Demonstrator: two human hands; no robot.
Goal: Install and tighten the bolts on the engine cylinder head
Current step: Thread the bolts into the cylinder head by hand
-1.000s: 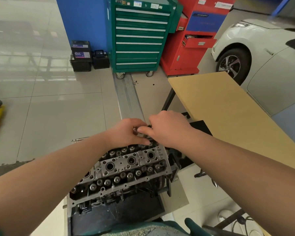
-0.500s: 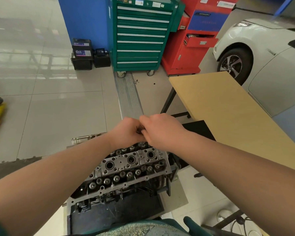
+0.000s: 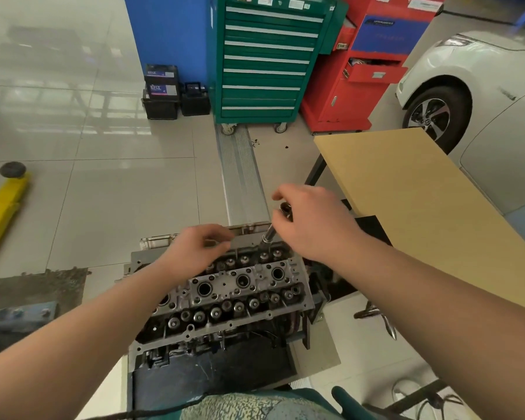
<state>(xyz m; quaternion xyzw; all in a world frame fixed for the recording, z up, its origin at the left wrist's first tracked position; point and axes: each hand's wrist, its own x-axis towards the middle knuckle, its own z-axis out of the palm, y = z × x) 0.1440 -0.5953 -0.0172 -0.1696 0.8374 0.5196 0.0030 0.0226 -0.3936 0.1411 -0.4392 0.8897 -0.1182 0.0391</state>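
A grey metal cylinder head (image 3: 225, 295) lies on a stand below me, with rows of valve springs and round bores showing. My right hand (image 3: 312, 219) grips a long bolt (image 3: 269, 234) by its upper end. The bolt is tilted, and its lower tip is at the far edge of the head. My left hand (image 3: 197, 250) hovers over the far left part of the head with its fingers curled; a small dark thing seems pinched at its fingertips, too blurred to name.
A tan tabletop (image 3: 422, 207) stands close on the right, a white car (image 3: 482, 95) behind it. Green (image 3: 264, 62) and red (image 3: 361, 71) tool cabinets stand at the back. A yellow lift arm (image 3: 3, 207) lies on the floor at left.
My hands were pressed together over the far end of the head. They have now parted: the right hand rose with the bolt, and the left moved left.
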